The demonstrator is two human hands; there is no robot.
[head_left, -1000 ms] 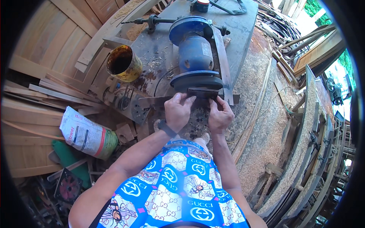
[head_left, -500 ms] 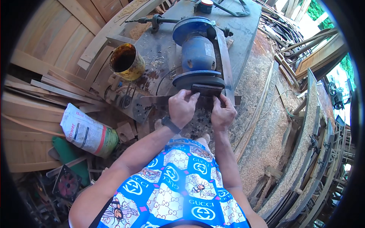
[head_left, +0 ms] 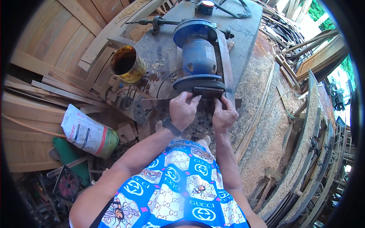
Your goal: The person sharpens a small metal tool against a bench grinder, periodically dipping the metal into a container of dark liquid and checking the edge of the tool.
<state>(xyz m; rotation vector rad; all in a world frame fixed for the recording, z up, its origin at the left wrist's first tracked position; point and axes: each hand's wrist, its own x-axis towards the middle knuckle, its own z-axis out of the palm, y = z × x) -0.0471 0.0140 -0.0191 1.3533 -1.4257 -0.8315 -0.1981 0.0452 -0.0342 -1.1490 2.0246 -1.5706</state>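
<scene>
A blue bench grinder (head_left: 198,57) stands on a grey metal-topped table, its near wheel (head_left: 197,84) facing me. A short, dark, flat metal blade (head_left: 208,92) is held across the front of that wheel. My left hand (head_left: 183,111) pinches the blade's left end between thumb and fingers. At its right end, my right hand (head_left: 225,115) grips it the same way. Whether the blade's edge touches the wheel is hard to see. Below it, a long dark flat bar (head_left: 152,103) runs crosswise, partly behind my hands.
A yellow paint-stained can (head_left: 129,65) with dark contents stands left of the grinder. A drill bit (head_left: 134,22) projects leftward from the grinder's far side. A white sack (head_left: 87,129) leans at the left near stacked boards. Sawdust (head_left: 262,152) covers the floor at right.
The whole view has shifted slightly downward. Both hands keep their hold on the blade, in nearly the same place at the wheel.
</scene>
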